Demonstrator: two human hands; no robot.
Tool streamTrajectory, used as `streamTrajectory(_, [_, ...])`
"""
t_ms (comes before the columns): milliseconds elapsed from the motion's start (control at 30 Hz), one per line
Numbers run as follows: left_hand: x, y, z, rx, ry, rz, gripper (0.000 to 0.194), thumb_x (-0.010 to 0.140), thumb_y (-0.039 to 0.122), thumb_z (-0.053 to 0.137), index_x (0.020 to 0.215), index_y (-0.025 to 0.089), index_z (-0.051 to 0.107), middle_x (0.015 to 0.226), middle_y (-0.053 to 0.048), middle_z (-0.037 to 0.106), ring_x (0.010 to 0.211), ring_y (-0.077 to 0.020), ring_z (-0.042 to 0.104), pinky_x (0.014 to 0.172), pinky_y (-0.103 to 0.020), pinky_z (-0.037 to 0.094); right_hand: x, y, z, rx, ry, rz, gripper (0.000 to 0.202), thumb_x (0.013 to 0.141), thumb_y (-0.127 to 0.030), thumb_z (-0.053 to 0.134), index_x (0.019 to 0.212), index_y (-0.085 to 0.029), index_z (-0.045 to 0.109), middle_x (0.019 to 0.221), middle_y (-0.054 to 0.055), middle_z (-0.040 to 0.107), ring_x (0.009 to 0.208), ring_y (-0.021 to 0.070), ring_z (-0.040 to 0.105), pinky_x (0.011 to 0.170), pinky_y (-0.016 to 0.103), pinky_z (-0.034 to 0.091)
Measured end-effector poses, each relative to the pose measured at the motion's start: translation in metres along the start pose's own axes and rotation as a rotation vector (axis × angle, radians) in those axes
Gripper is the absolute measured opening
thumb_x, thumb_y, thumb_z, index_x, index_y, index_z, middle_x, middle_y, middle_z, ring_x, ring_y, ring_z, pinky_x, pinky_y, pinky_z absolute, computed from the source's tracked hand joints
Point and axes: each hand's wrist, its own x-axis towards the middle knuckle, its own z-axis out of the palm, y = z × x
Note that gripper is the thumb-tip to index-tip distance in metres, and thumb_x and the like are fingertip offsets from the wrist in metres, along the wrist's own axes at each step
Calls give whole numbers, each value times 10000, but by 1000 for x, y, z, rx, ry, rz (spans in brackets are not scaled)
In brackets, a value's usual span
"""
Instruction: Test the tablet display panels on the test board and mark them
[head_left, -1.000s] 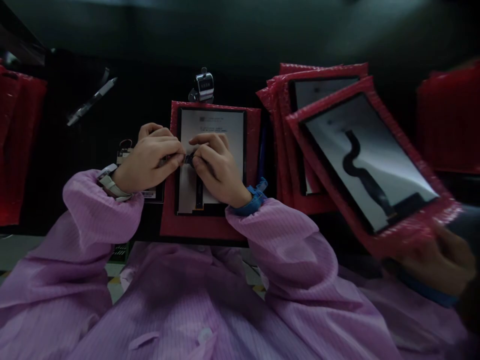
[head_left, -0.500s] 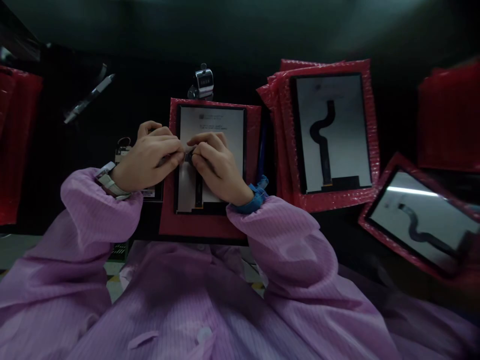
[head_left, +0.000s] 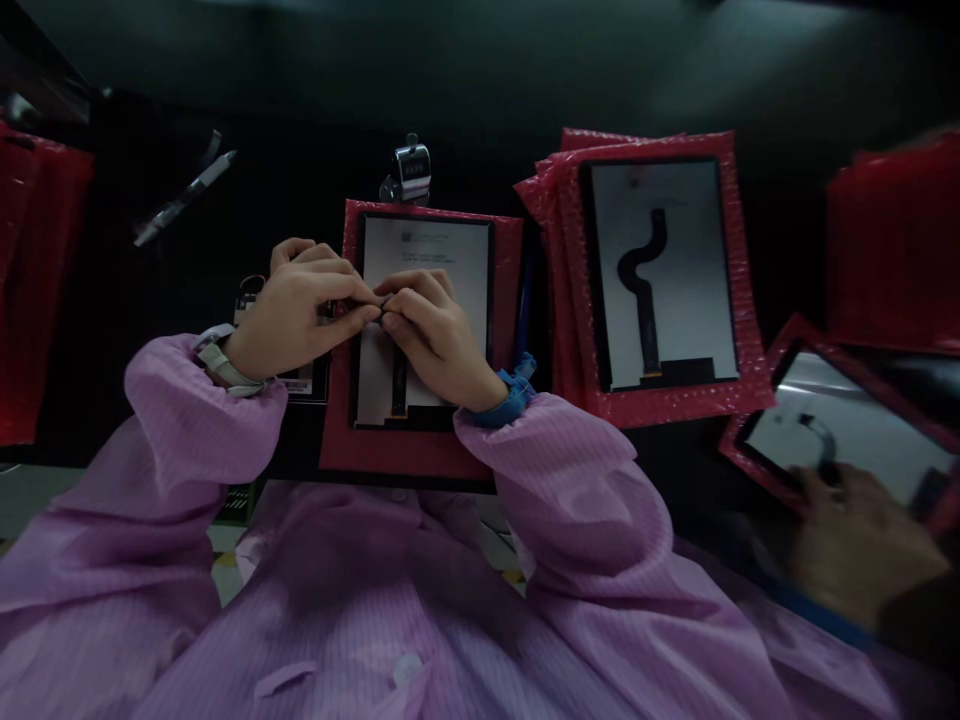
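Observation:
An LCD panel [head_left: 469,262] with a pale back and black border lies on a red bubble-wrap pouch [head_left: 420,455] right in front of me. From its lower edge a black flex cable [head_left: 399,388] runs up to my fingers. My right hand [head_left: 442,340] pinches the cable's upper end between thumb and fingers. Close against it, my left hand [head_left: 300,305] is closed in a pinch at the same end. Whatever sits between the left fingertips is too small and covered to make out. Both hands are over the panel's left half.
Behind the panel stands a metal tally counter [head_left: 412,172]. A pen [head_left: 185,198] lies at the left, near red pouches [head_left: 45,280]. To the right is a stack of pouches with another panel [head_left: 690,300] on top. A co-worker's hand [head_left: 862,540] touches a further panel [head_left: 787,425].
My left fingertips have moved slightly right, closing up to the right ones. The pale bit between the hands no longer shows. A co-worker's hand has come in at the lower right.

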Motion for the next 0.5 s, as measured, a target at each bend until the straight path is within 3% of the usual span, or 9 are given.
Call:
streamTrajectory(200, [-2,1,9,19,45,6,273,928,447,579,793,234,686,768,15,683,914,-217,658,1145,-535,304,-3,-5,-1,-22,6,-15,231,1055,-316,451,900,-222,593,1130,67,660,1088,213,546,998,414,449])
streamTrajectory(300, [-3,2,12,49,117,11,415,998,536,468,808,225,666,813,5,696,967,-217,648,1182,-561,245,7,3,-13,-59,35,13,258,1075,-340,406,1071,-224,636,1198,84,661,1162,213,563,1059,429,439])
streamTrajectory(400, [-4,-2,10,12,349,8,626,1056,644,222,998,216,675,1025,-13,728,1054,-188,631,1140,-493,348,32,21,-27,-188,97,89,354,1034,-320,508,1362,-194,552,1429,137,564,1359,246,468,1181,479,342])
streamTrajectory(500, [-4,-11,6,-24,613,-83,707,1054,649,54,1184,243,618,1203,-30,690,1143,-158,611,1025,-405,470,60,38,-31,-317,85,162,529,983,-275,598,1483,-159,471,1608,158,389,1452,290,351,1236,531,234])
